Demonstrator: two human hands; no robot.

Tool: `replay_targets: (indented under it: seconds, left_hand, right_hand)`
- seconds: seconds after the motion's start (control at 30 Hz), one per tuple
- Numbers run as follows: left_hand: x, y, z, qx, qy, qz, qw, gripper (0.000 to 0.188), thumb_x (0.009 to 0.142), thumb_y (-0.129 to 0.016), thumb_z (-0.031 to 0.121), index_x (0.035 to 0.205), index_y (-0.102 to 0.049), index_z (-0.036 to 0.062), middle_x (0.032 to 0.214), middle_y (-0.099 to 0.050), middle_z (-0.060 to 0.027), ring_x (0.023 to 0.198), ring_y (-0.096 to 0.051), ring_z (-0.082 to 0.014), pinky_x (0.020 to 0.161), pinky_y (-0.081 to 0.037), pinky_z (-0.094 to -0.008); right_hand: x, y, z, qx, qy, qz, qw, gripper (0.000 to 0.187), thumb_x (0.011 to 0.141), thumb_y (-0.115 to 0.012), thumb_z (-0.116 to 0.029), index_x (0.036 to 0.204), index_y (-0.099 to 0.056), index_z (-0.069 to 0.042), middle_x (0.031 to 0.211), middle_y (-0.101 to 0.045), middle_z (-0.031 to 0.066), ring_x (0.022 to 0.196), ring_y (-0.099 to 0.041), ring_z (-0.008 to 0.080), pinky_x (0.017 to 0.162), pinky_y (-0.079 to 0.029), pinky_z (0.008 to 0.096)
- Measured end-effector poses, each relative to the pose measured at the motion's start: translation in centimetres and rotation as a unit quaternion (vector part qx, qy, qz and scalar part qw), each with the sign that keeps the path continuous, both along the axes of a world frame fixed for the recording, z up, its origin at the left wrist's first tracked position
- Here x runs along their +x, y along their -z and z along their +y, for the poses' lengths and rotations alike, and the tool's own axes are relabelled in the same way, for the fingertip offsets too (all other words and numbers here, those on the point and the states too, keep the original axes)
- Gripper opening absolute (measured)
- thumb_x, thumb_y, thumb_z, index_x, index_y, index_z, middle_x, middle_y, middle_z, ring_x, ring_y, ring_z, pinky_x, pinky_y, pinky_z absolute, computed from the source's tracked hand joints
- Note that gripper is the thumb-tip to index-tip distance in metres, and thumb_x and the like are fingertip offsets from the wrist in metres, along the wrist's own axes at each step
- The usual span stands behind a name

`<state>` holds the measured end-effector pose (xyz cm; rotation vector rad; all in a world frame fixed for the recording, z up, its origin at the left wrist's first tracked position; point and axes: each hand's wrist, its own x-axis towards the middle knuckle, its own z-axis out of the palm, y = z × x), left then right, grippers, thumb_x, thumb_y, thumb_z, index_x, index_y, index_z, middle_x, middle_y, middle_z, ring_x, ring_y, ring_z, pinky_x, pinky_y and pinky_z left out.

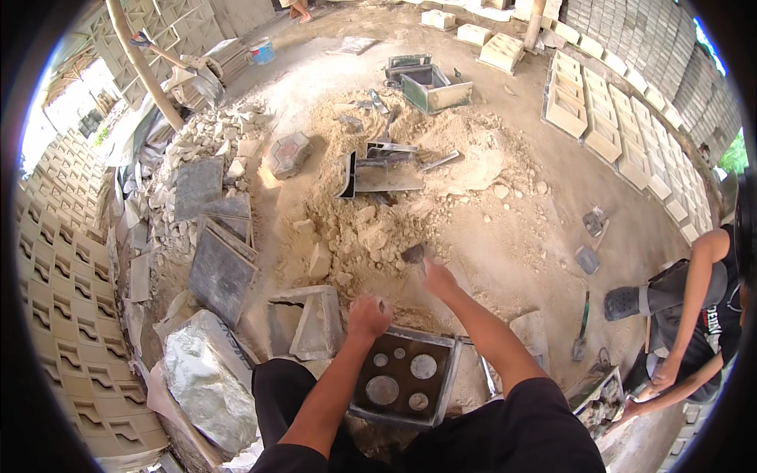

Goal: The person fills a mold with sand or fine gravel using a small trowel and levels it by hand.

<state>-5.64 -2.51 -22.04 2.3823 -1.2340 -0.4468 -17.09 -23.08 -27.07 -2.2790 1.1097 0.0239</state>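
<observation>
My right hand [438, 277] is stretched forward, its fingers closed on a small dark-bladed trowel [412, 254] at the near edge of a pale sand heap [481, 158]. My left hand [371, 317] is closed at the far left corner of a metal mould [455, 370]. A dark spot shows at its fist, but what it holds, if anything, I cannot make out. The mould lies between my knees, with several round pale discs of different sizes in its dark face. Just left of it, a pale box-like frame [317, 323] leans tilted.
A co-worker [702, 315] crouches at the right, both hands at another mould [603, 398]. Metal mould parts [386, 177] lie on the sand. Dark flat plates [221, 272], rubble [225, 130] and a white sack [206, 378] are at left. Rows of cast blocks [607, 118] stand far right.
</observation>
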Motion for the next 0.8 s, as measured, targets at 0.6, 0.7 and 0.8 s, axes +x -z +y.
replay_targets:
  seconds: [0.6, 0.7, 0.8]
  left_hand:
    - [0.2, 0.2, -0.8, 0.036, 0.008, 0.052, 0.998, 0.032, 0.084, -0.058, 0.033, 0.085, -0.069, 0.0037, 0.098, -0.066, -0.0190, 0.101, -0.061, -0.0360, 0.093, -0.045, -0.0476]
    - [0.1, 0.1, -0.7, 0.034, 0.005, 0.048, 0.998, 0.032, 0.085, -0.058, 0.033, 0.085, -0.068, 0.0036, 0.098, -0.066, -0.0189, 0.101, -0.061, -0.0359, 0.093, -0.045, -0.0473]
    - [-0.3, -0.6, -0.9, 0.037, 0.012, 0.057, 0.998, 0.032, 0.085, -0.057, 0.033, 0.085, -0.068, 0.0034, 0.098, -0.066, -0.0188, 0.101, -0.060, -0.0359, 0.092, -0.045, -0.0475]
  right_hand:
    - [-13.3, -2.0, -0.2, 0.007, 0.069, -0.019, 0.997, 0.044, 0.095, -0.056, -0.037, 0.097, -0.057, 0.007, 0.080, -0.064, 0.0315, 0.075, -0.065, 0.0479, 0.070, -0.052, 0.0510]
    - [-13.0, -1.1, 0.5, -0.003, 0.051, -0.009, 0.999, 0.046, 0.097, -0.051, -0.037, 0.095, -0.058, 0.008, 0.081, -0.062, 0.0352, 0.083, -0.060, 0.0533, 0.075, -0.049, 0.0558]
    - [-10.3, 0.2, -0.2, -0.003, 0.073, 0.004, 0.997, 0.045, 0.098, -0.049, -0.035, 0.092, -0.060, 0.008, 0.081, -0.062, 0.0357, 0.083, -0.061, 0.0522, 0.075, -0.049, 0.0568]
